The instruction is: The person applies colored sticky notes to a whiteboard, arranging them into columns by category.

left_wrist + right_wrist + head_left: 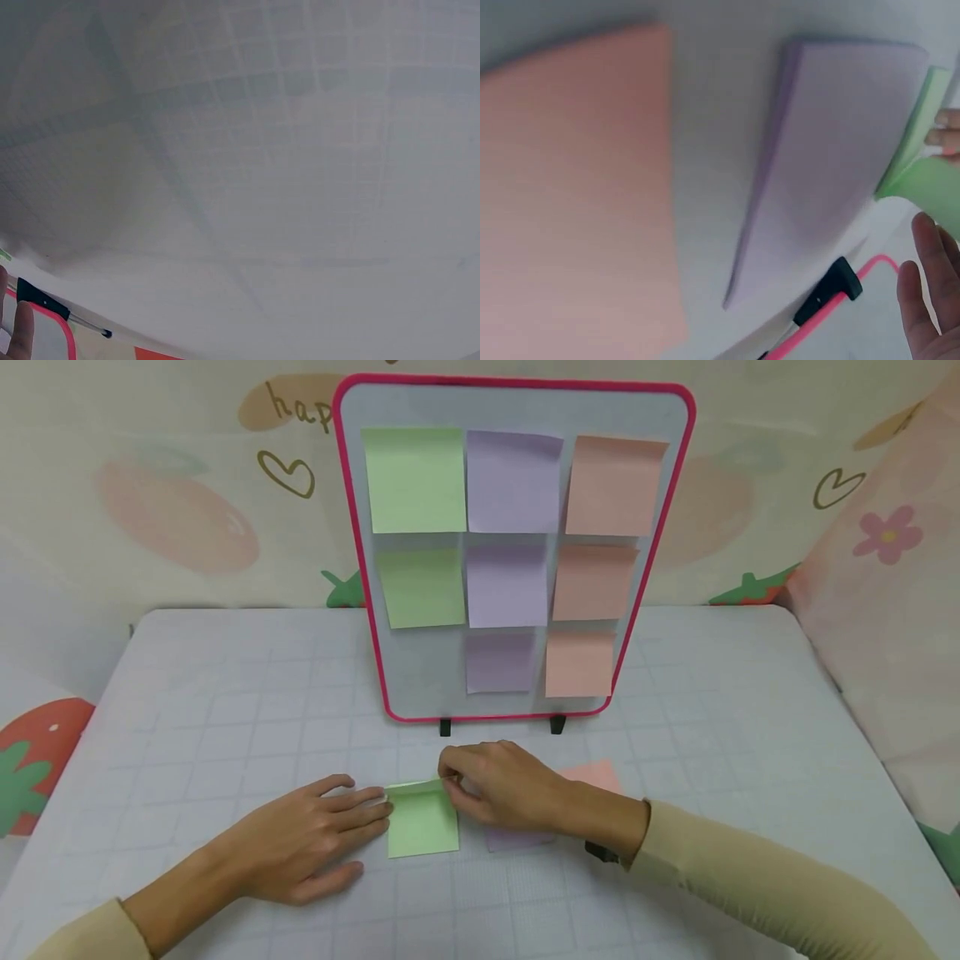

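Observation:
A green sticky note pad (422,833) lies on the table before the whiteboard, the top edge of its upper sheet lifted and folded forward. My right hand (504,787) pinches that sheet near its top right corner between thumb and fingers. With fingers stretched out, my left hand (311,839) touches the pad's left edge. Partly under my right forearm lie a purple sticky note pad (840,150) and a pink sticky note pad (585,202). In the right wrist view the green sheet (934,187) curves up from its pad.
A whiteboard (517,408) with a pink frame stands behind the pads on black feet (446,727). Stuck on it are columns of green notes (416,485), purple notes (513,485) and pink notes (615,489). A pale checked cloth (247,718) covers the table.

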The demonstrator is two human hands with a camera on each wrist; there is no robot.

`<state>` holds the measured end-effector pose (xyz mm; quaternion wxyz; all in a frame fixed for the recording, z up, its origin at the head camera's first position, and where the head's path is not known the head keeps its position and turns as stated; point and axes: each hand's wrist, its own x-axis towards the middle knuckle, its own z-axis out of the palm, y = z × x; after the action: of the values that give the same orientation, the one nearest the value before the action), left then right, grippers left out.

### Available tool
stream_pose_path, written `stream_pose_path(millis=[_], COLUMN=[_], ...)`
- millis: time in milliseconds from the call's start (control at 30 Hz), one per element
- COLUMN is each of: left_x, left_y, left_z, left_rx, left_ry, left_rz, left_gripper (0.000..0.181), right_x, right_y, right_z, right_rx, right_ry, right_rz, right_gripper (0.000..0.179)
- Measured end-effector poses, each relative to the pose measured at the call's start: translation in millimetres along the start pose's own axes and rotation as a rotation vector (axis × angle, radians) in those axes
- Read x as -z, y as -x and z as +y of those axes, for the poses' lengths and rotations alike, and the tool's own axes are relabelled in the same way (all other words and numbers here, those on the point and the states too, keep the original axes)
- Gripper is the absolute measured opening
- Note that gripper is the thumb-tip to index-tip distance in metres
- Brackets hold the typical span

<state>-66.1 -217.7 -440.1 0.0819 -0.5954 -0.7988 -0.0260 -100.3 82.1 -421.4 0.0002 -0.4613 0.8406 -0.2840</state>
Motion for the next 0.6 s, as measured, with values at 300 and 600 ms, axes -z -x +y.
stream_pose_path(millis=[300, 600], left_x=[-0.9, -0.2], left_y=[-1.1, -1.5], left_z=[0.9, 2.2], left_rx=[0.011, 0.035], left_ry=[0.025, 0.040], left_rz=[-0.001, -0.015], left_gripper=[0.045, 0.045], right_x=[15, 25], right_y=[-10.4, -19.7], right_z=[3, 9], right_rx=[0.036, 0.188], right_ry=[0.033, 0.227], right_rz=[0.173, 0.366], right_gripper=[0.009, 0.010])
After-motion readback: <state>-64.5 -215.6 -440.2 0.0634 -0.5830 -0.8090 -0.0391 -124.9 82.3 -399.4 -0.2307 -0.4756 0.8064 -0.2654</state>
